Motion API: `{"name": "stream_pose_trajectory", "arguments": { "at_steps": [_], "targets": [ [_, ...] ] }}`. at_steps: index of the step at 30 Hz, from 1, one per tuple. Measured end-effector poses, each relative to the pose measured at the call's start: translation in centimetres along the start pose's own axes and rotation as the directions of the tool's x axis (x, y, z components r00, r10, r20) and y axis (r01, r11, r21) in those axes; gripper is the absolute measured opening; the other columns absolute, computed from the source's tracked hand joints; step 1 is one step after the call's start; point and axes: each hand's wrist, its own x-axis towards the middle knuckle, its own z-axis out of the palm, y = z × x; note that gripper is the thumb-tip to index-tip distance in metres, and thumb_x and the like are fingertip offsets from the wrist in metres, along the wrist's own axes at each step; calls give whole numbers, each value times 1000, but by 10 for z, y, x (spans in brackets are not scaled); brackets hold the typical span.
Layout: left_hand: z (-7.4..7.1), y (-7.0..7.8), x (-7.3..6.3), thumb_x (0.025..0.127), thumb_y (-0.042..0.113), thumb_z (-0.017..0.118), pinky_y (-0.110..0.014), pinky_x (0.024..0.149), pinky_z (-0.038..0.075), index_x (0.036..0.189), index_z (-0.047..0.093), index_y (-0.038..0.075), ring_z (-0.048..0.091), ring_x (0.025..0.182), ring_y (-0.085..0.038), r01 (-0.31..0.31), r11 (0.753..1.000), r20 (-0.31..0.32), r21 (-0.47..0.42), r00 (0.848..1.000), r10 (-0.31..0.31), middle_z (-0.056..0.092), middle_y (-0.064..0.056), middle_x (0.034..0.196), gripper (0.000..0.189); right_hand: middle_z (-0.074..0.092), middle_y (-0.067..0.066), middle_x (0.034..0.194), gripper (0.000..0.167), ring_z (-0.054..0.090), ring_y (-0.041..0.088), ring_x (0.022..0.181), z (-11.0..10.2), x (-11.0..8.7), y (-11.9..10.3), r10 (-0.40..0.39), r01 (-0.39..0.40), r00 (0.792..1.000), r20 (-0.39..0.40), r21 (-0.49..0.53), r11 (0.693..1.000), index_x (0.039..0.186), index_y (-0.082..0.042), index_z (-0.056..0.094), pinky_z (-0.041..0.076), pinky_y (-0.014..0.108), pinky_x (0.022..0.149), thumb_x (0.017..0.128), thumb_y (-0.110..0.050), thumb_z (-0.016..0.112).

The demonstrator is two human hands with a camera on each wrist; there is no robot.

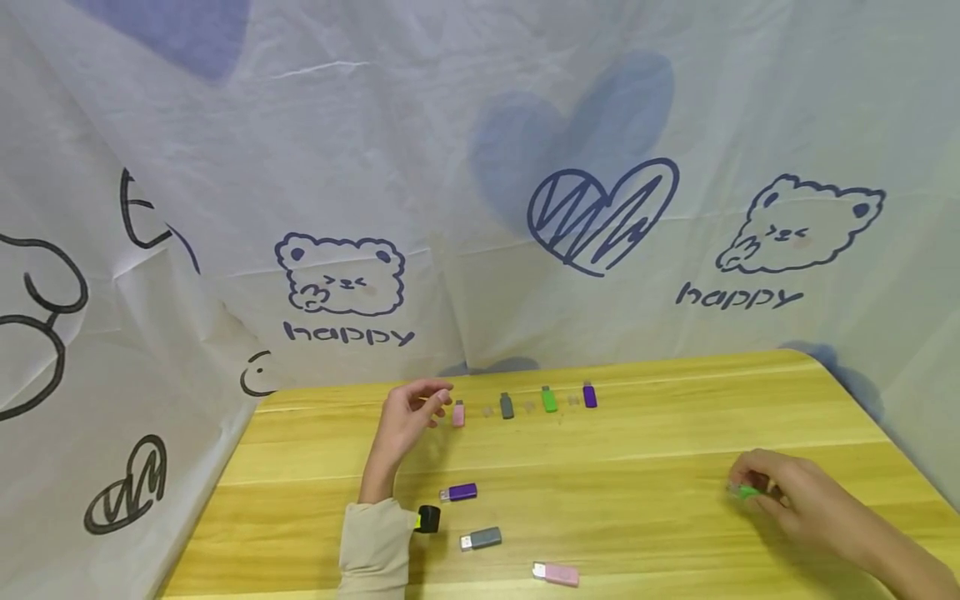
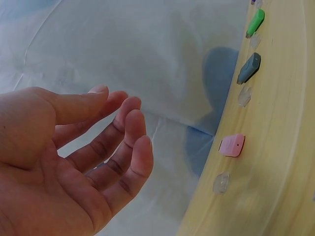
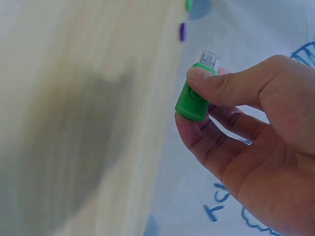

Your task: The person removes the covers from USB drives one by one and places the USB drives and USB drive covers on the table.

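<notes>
My right hand (image 1: 798,500) pinches a green USB stick (image 3: 193,102) between thumb and fingers over the table's right side. A clear cap (image 3: 208,60) covers the stick's plug end. At the back left, my left hand (image 1: 408,417) is raised with loosely bent fingers and holds nothing. Nearest to it is a pink USB stick (image 1: 459,414), the leftmost of a back row. That row continues with a grey stick (image 1: 507,406), a second green stick (image 1: 550,399) and a purple stick (image 1: 590,395). Small clear caps (image 2: 221,183) lie beside these sticks.
Closer to me on the wooden table (image 1: 637,475) lie another purple USB stick (image 1: 459,492), another grey one (image 1: 481,539) and another pink one (image 1: 557,574), spaced apart. A printed cloth (image 1: 465,167) hangs behind the table and along its sides.
</notes>
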Motion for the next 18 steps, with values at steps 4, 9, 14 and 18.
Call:
{"name": "stream_pose_trajectory", "arguments": {
  "at_steps": [4,9,14,18],
  "targets": [
    [-1,1,-1,101,-3,61,-50,72,61,112,71,-11,66,87,-46,10,1000,12,-1,1000,-10,69,-32,104,17,61,-19,85,45,55,-3,73,0,20,-15,9,-14,996,-90,-57,998,96,-21,64,52,22,54,75,15,80],
    [4,-17,6,102,-1,61,-55,74,60,113,70,-11,66,87,-44,17,1000,6,12,1000,-17,70,-31,106,18,61,-20,86,41,58,-3,75,-2,44,-37,47,-57,990,-135,-71,996,97,-21,65,54,22,57,77,10,82],
    [7,-34,13,102,4,63,-50,73,61,116,72,-7,68,86,-37,12,1000,-4,13,1000,-12,72,-26,107,20,65,-14,87,33,62,1,78,-4,70,-55,96,-102,986,-135,-40,994,98,-18,67,58,23,63,82,7,80],
    [7,-35,14,102,9,65,-42,71,62,115,73,-3,68,86,-35,5,1000,8,7,1000,-5,73,-23,106,19,68,-12,90,26,65,7,81,-3,92,-66,128,-129,984,-122,-3,992,100,-16,69,59,26,67,86,3,80]
  ]
}}
